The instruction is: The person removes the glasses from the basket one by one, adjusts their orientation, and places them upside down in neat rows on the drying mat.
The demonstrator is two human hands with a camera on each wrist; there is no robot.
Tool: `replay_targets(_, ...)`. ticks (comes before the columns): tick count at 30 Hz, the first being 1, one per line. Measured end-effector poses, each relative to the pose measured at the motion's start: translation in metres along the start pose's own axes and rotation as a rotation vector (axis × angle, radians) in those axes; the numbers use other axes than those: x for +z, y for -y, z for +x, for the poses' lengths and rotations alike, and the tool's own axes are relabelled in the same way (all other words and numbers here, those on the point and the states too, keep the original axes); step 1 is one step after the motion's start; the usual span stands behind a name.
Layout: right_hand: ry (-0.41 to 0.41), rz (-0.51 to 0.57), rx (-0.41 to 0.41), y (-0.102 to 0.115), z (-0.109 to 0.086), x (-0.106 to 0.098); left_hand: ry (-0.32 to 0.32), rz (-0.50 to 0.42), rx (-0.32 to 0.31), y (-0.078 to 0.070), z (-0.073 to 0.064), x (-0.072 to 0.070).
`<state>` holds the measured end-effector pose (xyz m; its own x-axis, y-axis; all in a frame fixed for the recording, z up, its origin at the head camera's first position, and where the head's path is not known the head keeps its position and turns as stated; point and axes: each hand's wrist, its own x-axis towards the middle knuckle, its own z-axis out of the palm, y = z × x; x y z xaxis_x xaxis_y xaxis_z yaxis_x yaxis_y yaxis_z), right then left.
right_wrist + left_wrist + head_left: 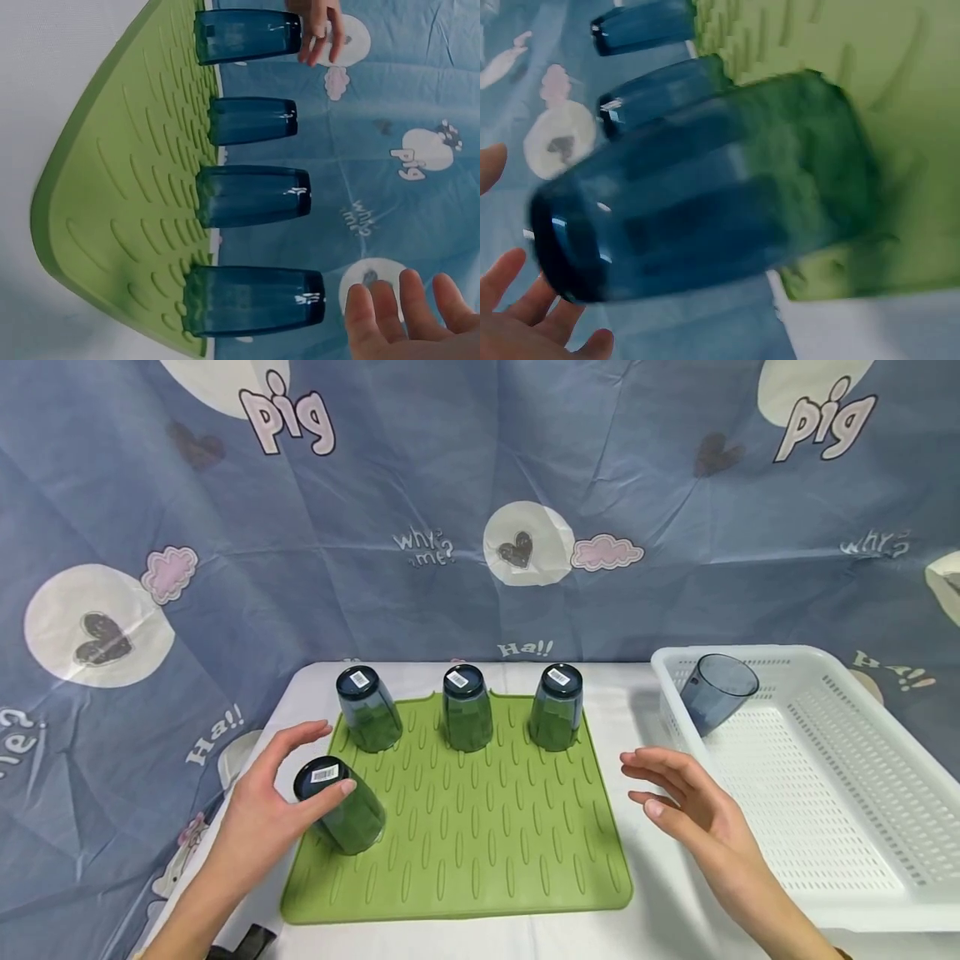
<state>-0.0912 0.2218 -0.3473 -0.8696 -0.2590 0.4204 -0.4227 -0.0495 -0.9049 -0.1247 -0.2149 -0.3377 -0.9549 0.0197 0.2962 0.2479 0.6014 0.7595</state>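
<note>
A dark blue drinking glass (352, 818) stands upside down on the left part of a green ridged mat (487, 827), a white label on its base. My left hand (266, 810) is beside this glass, thumb and fingers spread around its upturned base without curling onto it. In the left wrist view, the fingers (536, 307) show near the base; contact is hard to tell. Three more upside-down glasses, left (371, 718), middle (467, 718) and right (557, 718), line the mat's back edge. My right hand (701, 818) hovers between mat and basket, fingers relaxed, holding nothing.
On the right stands a white plastic basket (817, 793) with perforated sides. One blue glass (716, 697) leans inside its back left corner, mouth up. A blue printed cloth (450, 610) hangs behind the white tabletop. Something black (255, 939) lies at the lower left.
</note>
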Motion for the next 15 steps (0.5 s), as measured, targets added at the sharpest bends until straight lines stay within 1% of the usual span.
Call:
replay_targets(3,-0.021,-0.036,0.000,0.005,-0.002,0.000,-0.006,-0.039,0.024,-0.009,0.002,0.000)
replay_targets(6,-0.047,-0.072,0.005,0.010,-0.003,0.000,0.006,-0.092,0.052,-0.017,0.002,0.003)
replay_targets(11,-0.054,-0.086,-0.033,0.020,-0.005,-0.004,0.043,-0.142,0.086,-0.028,0.003,0.010)
replay_targets(15,-0.049,-0.109,-0.070,0.031,-0.005,-0.012,0.082,-0.174,0.126,-0.033,0.005,0.017)
